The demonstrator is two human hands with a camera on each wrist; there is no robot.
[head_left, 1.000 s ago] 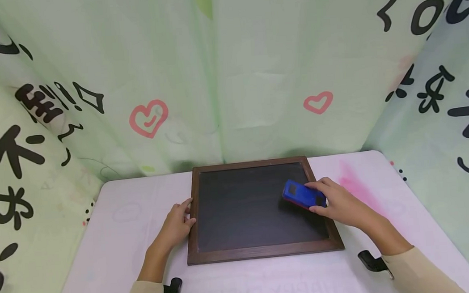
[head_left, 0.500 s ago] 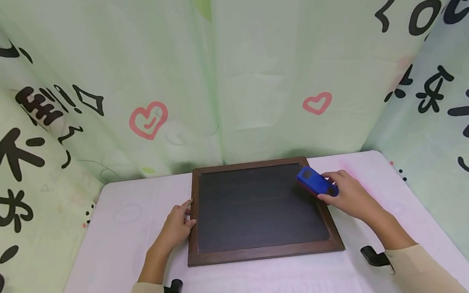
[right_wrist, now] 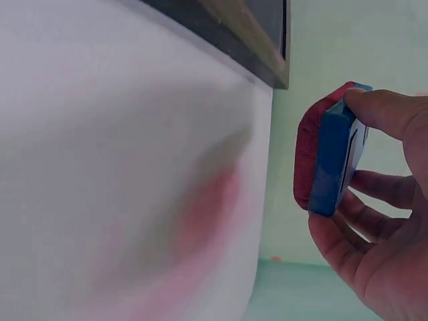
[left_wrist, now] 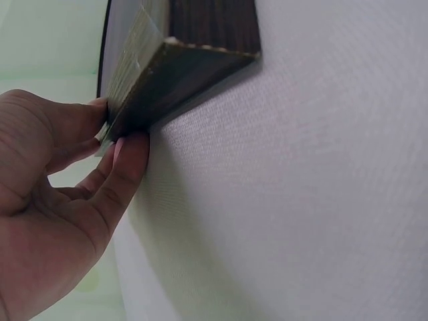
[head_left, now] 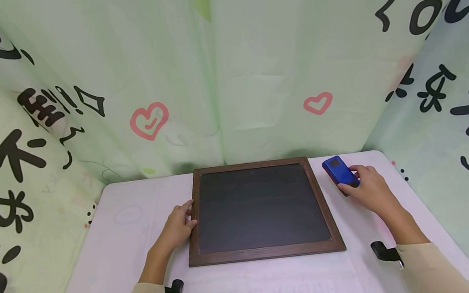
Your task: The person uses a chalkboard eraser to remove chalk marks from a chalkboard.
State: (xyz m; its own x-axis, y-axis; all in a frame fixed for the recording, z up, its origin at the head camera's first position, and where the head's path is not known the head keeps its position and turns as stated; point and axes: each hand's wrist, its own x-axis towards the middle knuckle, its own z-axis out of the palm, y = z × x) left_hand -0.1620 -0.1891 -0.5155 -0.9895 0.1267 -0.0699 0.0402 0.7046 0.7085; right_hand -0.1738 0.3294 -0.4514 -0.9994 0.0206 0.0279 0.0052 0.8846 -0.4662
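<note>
A chalkboard [head_left: 262, 207] with a dark surface and brown wooden frame [head_left: 267, 253] lies on the table in the head view. At its left edge, my left hand [head_left: 176, 228] holds the frame with thumb and fingers; close up, the left wrist view shows this hand [left_wrist: 73, 194] at the frame's side [left_wrist: 187, 87]. To the right of the board, my right hand [head_left: 370, 192] grips a blue chalkboard eraser [head_left: 338, 170]. In the right wrist view, the eraser's red felt [right_wrist: 311, 147] faces the table, apart from it, with a shadow beneath.
The white table [head_left: 144, 250] has a pink patch [right_wrist: 207, 214] near the right hand. Behind and on both sides hangs a pale green curtain [head_left: 253, 64] with black characters and pink hearts. Black wrist devices [head_left: 174, 290] sit at both sleeves.
My right hand has carried the eraser rightward, from over the board's right part to beyond its right frame. The left hand has stayed at the board's left edge.
</note>
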